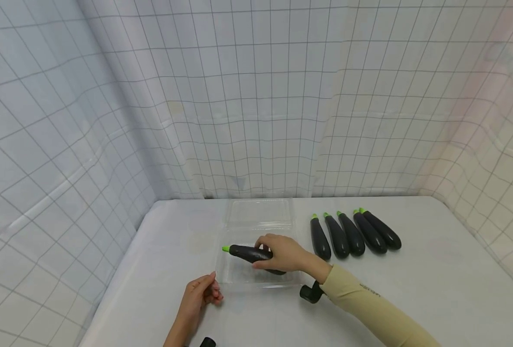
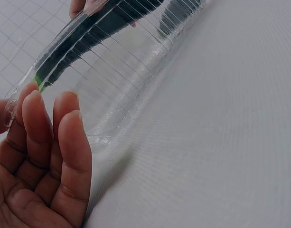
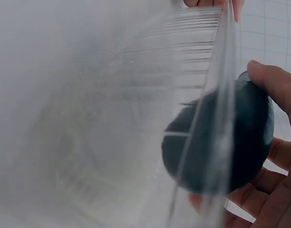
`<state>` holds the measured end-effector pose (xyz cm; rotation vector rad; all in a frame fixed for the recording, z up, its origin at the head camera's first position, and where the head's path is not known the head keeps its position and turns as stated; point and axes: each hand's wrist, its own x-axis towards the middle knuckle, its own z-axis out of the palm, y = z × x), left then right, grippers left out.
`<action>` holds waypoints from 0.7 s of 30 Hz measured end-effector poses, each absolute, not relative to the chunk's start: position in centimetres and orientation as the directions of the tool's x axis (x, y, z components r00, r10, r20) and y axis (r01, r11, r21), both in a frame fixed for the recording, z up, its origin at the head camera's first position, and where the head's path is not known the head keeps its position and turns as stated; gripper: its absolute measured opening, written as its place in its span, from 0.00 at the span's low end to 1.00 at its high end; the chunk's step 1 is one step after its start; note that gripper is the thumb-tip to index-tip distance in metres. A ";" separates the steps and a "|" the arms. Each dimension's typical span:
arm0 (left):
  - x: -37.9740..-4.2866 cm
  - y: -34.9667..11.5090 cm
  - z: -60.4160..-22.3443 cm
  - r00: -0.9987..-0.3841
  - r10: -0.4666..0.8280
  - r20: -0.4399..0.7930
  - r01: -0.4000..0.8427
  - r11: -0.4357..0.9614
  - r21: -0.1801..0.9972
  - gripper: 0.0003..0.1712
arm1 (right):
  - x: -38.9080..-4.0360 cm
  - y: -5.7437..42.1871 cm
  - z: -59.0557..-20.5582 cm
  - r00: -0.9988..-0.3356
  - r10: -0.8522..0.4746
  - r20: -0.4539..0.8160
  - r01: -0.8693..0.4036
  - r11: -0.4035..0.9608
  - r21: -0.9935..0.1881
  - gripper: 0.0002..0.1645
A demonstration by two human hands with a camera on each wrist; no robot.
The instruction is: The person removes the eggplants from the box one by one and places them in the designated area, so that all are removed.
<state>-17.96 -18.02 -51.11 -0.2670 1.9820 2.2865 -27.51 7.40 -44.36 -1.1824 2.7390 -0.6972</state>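
A dark eggplant (image 1: 244,252) with a bright green stem tip lies slantwise in the clear plastic clamshell box (image 1: 239,279). My right hand (image 1: 282,253) grips its thicker end from above, thumb on the near side and fingers on the far side. Seen from the right wrist, the rounded end of the eggplant (image 3: 252,142) shows partly through the box's clear wall. At the box's near left corner, my left hand (image 1: 200,294) pinches the rim between thumb and finger. In the left wrist view the other fingers (image 2: 71,152) are bent beside the wall.
Several more eggplants (image 1: 336,236) lie in a row on the white table (image 1: 434,289), right of the box. The box's lid (image 1: 260,212) is folded back toward the far table edge. Checked white curtains (image 1: 265,106) hang behind and at both sides.
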 end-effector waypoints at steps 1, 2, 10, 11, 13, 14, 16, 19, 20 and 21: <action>-18.0 -18.0 -51.1 -0.979 -0.038 -0.200 -0.193 -0.145 0.971 0.22 | -27.5 7.4 -44.4 -0.702 -0.703 0.113 -0.671 0.599 -0.438 0.29; -17.9 -18.0 -51.1 -0.979 -0.038 -0.200 -0.193 -0.145 0.970 0.22 | -27.6 7.5 -44.4 -0.704 -0.700 0.123 -0.671 0.597 -0.440 0.29; -18.0 -18.0 -51.2 -0.979 -0.038 -0.199 -0.191 -0.152 0.970 0.22 | -27.3 7.7 -44.0 -0.721 -0.660 0.211 -0.667 0.578 -0.470 0.29; -18.0 -18.0 -51.2 -0.979 -0.039 -0.198 -0.190 -0.151 0.970 0.22 | -27.3 7.8 -43.9 -0.721 -0.654 0.228 -0.669 0.574 -0.472 0.29; -18.0 -18.0 -51.1 -0.980 -0.041 -0.196 -0.189 -0.147 0.971 0.22 | -27.3 7.9 -43.8 -0.718 -0.644 0.265 -0.678 0.559 -0.478 0.27; -18.0 -18.0 -51.2 -0.980 -0.043 -0.197 -0.189 -0.147 0.971 0.22 | -27.3 7.9 -43.8 -0.715 -0.638 0.284 -0.683 0.551 -0.480 0.26; -18.0 -18.0 -51.2 -0.980 -0.047 -0.196 -0.187 -0.151 0.971 0.22 | -27.3 8.0 -43.7 -0.712 -0.627 0.315 -0.689 0.540 -0.483 0.26; -18.0 -18.0 -51.2 -0.980 -0.050 -0.195 -0.185 -0.155 0.970 0.22 | -27.4 8.1 -43.7 -0.713 -0.609 0.347 -0.693 0.537 -0.481 0.25; -18.0 -18.0 -51.3 -0.980 -0.050 -0.194 -0.184 -0.158 0.970 0.22 | -27.3 8.2 -43.7 -0.715 -0.602 0.355 -0.692 0.539 -0.481 0.26; -18.0 -18.0 -51.3 -0.980 -0.050 -0.193 -0.183 -0.158 0.970 0.22 | -27.3 8.2 -43.6 -0.719 -0.593 0.362 -0.690 0.542 -0.480 0.26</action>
